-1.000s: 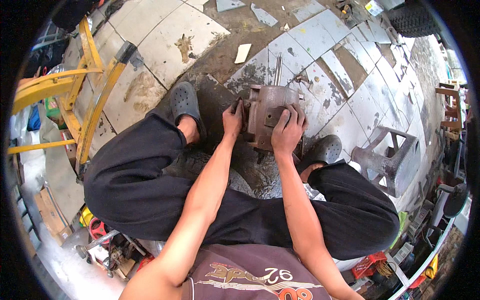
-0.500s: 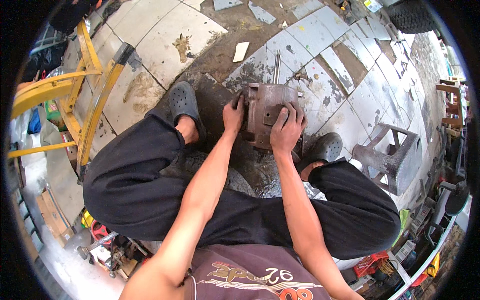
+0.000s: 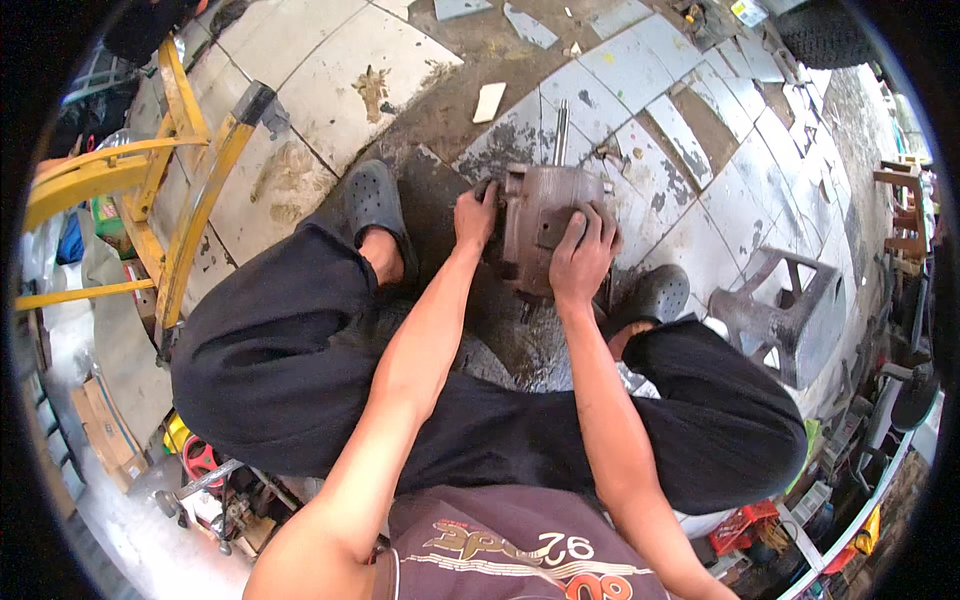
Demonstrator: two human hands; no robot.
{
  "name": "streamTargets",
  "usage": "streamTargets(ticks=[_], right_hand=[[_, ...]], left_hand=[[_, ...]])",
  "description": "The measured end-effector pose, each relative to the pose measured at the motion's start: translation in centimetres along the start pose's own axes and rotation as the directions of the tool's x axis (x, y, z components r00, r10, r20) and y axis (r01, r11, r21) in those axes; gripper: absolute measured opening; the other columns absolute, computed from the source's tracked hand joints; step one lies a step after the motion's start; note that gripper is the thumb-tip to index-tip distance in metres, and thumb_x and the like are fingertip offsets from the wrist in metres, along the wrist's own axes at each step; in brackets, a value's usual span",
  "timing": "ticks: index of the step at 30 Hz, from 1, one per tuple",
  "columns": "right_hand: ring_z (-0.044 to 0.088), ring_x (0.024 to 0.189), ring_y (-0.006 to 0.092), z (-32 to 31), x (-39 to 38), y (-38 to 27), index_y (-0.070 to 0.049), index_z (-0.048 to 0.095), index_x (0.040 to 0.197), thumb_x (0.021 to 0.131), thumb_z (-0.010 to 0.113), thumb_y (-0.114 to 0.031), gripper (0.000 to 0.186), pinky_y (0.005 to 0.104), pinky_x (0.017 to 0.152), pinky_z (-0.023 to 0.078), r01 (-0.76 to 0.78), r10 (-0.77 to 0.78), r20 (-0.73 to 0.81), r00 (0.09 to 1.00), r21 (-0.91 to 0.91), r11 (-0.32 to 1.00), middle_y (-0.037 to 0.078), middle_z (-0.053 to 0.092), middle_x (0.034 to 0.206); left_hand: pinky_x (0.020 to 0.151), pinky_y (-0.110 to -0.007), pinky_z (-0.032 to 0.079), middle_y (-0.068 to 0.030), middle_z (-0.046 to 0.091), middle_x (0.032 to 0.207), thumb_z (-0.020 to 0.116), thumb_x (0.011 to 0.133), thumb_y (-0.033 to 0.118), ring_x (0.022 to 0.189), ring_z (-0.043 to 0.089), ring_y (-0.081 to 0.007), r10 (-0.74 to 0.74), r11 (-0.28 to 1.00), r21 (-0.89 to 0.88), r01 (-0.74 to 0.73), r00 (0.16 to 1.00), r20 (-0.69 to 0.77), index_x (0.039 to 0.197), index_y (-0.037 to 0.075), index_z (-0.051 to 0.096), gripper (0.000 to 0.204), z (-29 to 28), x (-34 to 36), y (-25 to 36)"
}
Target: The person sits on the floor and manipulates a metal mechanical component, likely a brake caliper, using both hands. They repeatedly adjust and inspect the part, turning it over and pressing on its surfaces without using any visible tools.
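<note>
Between my feet stands a brown, greasy metal gearbox housing (image 3: 545, 195), with a bare steel shaft (image 3: 562, 135) pointing away from its far end. My right hand (image 3: 586, 245) grips its right side, fingers bent over the top face and darkened with grease. At the housing's left side is my left hand (image 3: 475, 218), its fingers curled closed. Something small and dark shows at those fingertips, too unclear to name. A narrow gap seems to part this hand from the housing. The housing's underside is hidden.
A grey plastic stool (image 3: 780, 310) lies tipped over at the right. On the left stands a yellow metal frame (image 3: 200, 210). Broken floor tiles (image 3: 675, 130) and a loose tile piece (image 3: 489, 102) lie beyond the gearbox. A tyre (image 3: 825, 35) is at the far right.
My left hand has shifted slightly away from the housing's left side, its fingers now more curled. My right hand stays on the housing, a little lower on its right side.
</note>
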State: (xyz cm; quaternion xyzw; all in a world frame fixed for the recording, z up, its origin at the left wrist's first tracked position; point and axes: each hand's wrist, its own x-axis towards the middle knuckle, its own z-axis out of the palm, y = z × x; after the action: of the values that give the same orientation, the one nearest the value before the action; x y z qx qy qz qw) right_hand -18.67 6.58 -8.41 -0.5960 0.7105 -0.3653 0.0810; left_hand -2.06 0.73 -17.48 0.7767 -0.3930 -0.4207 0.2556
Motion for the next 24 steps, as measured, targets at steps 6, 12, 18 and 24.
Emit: streamTargets(ticks=[6, 12, 18, 24], right_hand=[[0.053, 0.123, 0.0352, 0.0, -0.3, -0.3, -0.001, 0.065, 0.117, 0.104, 0.048, -0.021, 0.029, 0.0484, 0.11, 0.033, 0.01, -0.011, -0.018, 1.0, -0.03, 1.0, 0.018, 0.062, 0.127], [0.05, 0.122, 0.0392, -0.5, -0.2, 0.5, -0.002, 0.064, 0.117, 0.102, 0.052, -0.021, 0.027, 0.0507, 0.109, 0.035, 0.016, -0.017, -0.018, 1.0, -0.014, 1.0, 0.018, 0.061, 0.126], [0.051, 0.122, 0.0389, -0.2, -0.3, -0.1, -0.002, 0.064, 0.117, 0.103, 0.051, -0.022, 0.028, 0.0502, 0.109, 0.035, 0.019, -0.019, -0.005, 1.0, 0.004, 1.0, 0.018, 0.062, 0.125], [0.051, 0.122, 0.0377, -0.2, -0.4, -0.3, -0.002, 0.065, 0.116, 0.104, 0.049, -0.023, 0.028, 0.05, 0.109, 0.034, -0.005, 0.005, -0.021, 1.0, -0.015, 1.0, 0.018, 0.062, 0.125]], left_hand=[[0.078, -0.045, 0.05, -0.0248, 0.072, 0.095, 0.063, 0.098, 0.043, 0.092, 0.071, -0.037, 0.225, 0.965, -0.117, -0.235, 0.97, -0.09, 0.102, -0.001, 0.073, 0.045, -0.1, -1.5, -1.9], [0.079, -0.043, 0.051, -0.0221, 0.074, 0.096, 0.065, 0.097, 0.044, 0.09, 0.071, -0.035, 0.169, 0.953, -0.255, -0.162, 0.986, 0.005, 0.105, -0.001, 0.074, 0.047, 0.2, -2.2, -1.1], [0.081, -0.04, 0.051, -0.0235, 0.074, 0.095, 0.067, 0.094, 0.045, 0.093, 0.073, -0.0293, 0.083, 0.982, -0.173, -0.075, 0.996, 0.045, 0.105, -0.002, 0.074, 0.049, -0.1, 0.9, -1.4], [0.082, -0.039, 0.052, -0.0193, 0.076, 0.095, 0.066, 0.095, 0.047, 0.089, 0.073, -0.0286, 0.041, 0.999, -0.036, -0.037, 0.995, 0.096, 0.108, 0.0, 0.075, 0.05, -0.6, 1.8, -0.7]])
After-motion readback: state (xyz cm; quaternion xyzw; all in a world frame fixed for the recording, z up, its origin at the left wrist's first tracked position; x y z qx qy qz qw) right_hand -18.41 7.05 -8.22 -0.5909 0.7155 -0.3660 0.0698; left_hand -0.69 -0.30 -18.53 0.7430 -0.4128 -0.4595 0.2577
